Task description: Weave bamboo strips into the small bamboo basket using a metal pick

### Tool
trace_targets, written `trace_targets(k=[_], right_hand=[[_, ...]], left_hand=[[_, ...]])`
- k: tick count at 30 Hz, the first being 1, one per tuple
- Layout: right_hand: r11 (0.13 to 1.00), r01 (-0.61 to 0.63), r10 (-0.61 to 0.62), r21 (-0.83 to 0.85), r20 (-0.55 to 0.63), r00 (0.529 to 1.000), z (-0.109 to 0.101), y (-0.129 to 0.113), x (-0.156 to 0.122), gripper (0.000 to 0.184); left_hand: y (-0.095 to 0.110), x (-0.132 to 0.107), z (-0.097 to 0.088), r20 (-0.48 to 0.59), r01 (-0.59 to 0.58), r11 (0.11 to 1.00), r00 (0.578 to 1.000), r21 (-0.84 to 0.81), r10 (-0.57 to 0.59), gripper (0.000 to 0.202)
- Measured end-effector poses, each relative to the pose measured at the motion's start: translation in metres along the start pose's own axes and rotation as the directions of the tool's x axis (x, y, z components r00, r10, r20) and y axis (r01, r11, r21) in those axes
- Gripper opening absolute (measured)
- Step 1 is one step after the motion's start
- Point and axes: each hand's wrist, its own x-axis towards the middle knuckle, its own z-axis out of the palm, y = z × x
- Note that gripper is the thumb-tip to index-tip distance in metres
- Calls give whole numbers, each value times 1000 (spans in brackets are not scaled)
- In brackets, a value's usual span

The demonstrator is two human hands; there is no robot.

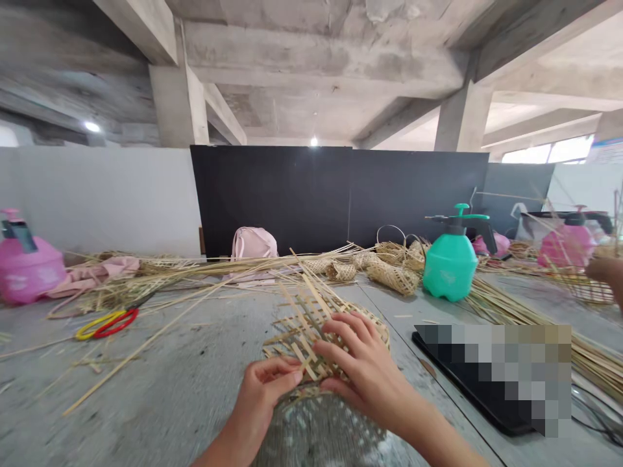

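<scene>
A partly woven bamboo basket (296, 324) lies on the grey table in front of me, with loose strip ends fanning out to the left and upward. At its near left edge, my left hand (265, 389) pinches a bamboo strip (304, 360) between thumb and fingers. My right hand (363, 363) rests over the right part of the weave, its fingers spread and slightly bent on the strips. This hand covers some of the weave beneath it.
Scissors (107, 323) with yellow and red handles lie at left. A green spray bottle (450, 263) stands behind a black phone-like slab (467, 383), partly pixelated. Long bamboo strips (525, 318), small woven pieces (394, 274) and a pink spray bottle (32, 269) surround the work. Another person's hand (606, 272) shows at far right.
</scene>
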Motion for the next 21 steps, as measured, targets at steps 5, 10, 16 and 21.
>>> trace_targets(k=[5,10,16,21], right_hand=[[998,-41,43,37,-50,998,3,-2,0,36],[986,-130,150,101,-221,964,-1,1,0,34],[918,-382,391,110,-413,822,-6,27,-6,14],[737,-676,670,31,-173,722,-15,58,-16,22]], left_hand=[[1,1,-1,40,-96,993,995,64,94,9],[0,7,-4,57,-160,981,986,113,155,8],[8,21,-20,54,-214,953,977,216,207,9],[16,26,-27,191,-199,902,973,383,133,14]])
